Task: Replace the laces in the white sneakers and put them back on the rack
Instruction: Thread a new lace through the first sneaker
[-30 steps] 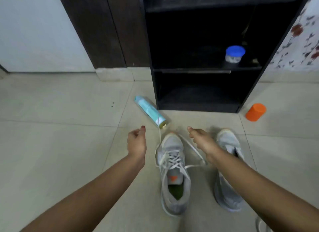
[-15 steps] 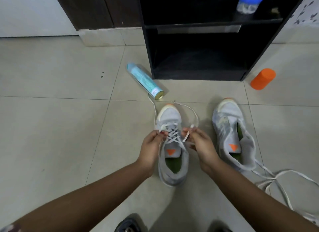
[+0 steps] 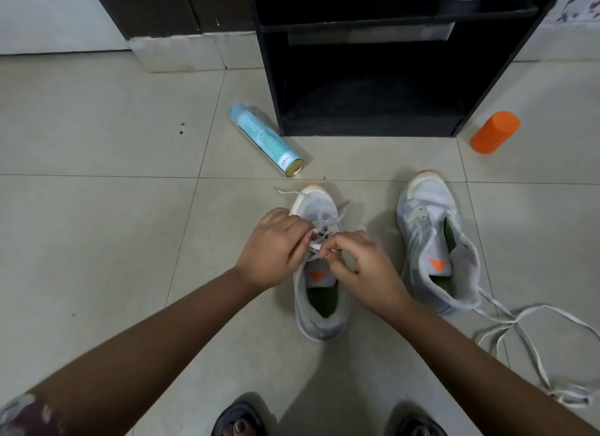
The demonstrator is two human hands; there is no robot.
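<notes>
In front of the black open-shelved rack (image 3: 367,129), toe toward it, lies the pale grey-white mesh sneaker (image 3: 321,318); my left hand (image 3: 276,245) and right hand (image 3: 363,268) meet over its eyelets, both pinching the flat white lace (image 3: 324,223). I judge this shoe's lacing near its finish. Next: draw both ends evenly and knot, then thread the matching unlaced sneaker (image 3: 431,241) before the rack's right post, its loose white lace (image 3: 526,318) trailing away from the rack. My fingers hide the crossing; the rack's upper shelves are cut off.
</notes>
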